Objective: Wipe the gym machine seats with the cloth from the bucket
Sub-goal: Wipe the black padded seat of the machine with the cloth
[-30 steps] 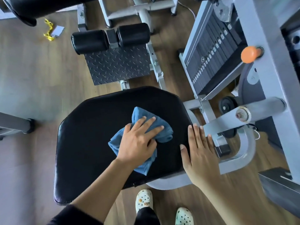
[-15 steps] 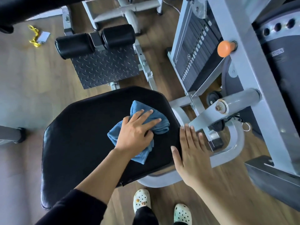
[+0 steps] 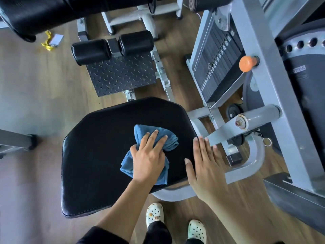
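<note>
In the head view, the black seat (image 3: 98,155) is lying with open wooden floor (image 3: 35,85) along its left and near edges. Its far edge is sitting just beside the foot plate (image 3: 121,74), and its right edge is crowding the grey frame (image 3: 246,171) and the weight stack (image 3: 216,67).

The left hand (image 3: 149,159) is pressing flat on the blue cloth (image 3: 140,131), fingers straight and slightly spread, on the right half of the seat. The right hand (image 3: 205,166) is lying flat with its fingers together, overhanging the seat's right edge above the frame.

Compared with half a second ago, both hands are staying in the same spots on the seat. The camera is tilting, so more of the padded bar (image 3: 52,13) is showing at the top.

The cloth is bunching into folds, sticking out beyond the fingertips and below the palm. The seat is looking glossy and smooth, with stitching along its near rim.
</note>
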Tool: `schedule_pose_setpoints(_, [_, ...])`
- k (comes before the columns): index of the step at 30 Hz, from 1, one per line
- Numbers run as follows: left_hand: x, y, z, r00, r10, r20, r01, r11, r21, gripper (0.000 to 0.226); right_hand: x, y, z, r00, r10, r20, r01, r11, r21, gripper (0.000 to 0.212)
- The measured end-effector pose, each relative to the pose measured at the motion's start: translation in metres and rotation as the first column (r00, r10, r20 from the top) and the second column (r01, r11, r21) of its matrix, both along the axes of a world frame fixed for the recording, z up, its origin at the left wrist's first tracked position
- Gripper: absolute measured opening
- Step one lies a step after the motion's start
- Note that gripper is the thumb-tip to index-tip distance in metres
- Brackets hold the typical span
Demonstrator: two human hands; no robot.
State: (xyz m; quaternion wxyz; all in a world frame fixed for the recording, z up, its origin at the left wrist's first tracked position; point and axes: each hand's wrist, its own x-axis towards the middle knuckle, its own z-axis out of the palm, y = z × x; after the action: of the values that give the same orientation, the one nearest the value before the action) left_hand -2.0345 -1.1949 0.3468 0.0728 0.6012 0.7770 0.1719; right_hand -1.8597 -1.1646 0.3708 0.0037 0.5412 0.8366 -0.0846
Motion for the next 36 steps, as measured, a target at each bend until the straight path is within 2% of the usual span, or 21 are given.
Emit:
schedule_pose_setpoints(8, [-0.034,-0.036,0.043,0.969,0.244,0.034,-0.243,0.969,-0.038,0.039,-0.041,0.001,0.045,0.995,0.089,-0.046,-0.089,0.996,-0.012,0.063])
schedule_pose_setpoints(17, [-0.046,-0.096,0.122,0.942,0.336,0.028,-0.337,0.940,0.055,0.037,-0.069,-0.024,0.122,0.968,0.234,-0.089,-0.236,0.972,-0.015,0.058])
schedule_pose_setpoints(24, [-0.023,-0.175,0.169,0.863,0.502,0.058,-0.505,0.859,0.084,0.041,-0.078,-0.064,0.167,0.903,0.420,-0.090,-0.423,0.906,-0.017,0.061])
schedule_pose_setpoints(27, [-0.002,-0.214,0.182,0.796,0.604,0.049,-0.605,0.791,0.090,0.040,-0.075,-0.092,0.178,0.836,0.541,-0.093,-0.545,0.838,-0.019,0.062])
schedule_pose_setpoints(30, [0.031,-0.253,0.193,0.693,0.719,0.041,-0.718,0.685,0.126,0.039,-0.066,-0.124,0.185,0.725,0.683,-0.089,-0.687,0.727,-0.020,0.065])
schedule_pose_setpoints(36, [0.126,-0.347,0.208,0.390,0.918,0.071,-0.914,0.376,0.152,0.040,-0.031,-0.206,0.194,0.474,0.877,-0.082,-0.880,0.472,-0.042,0.062])
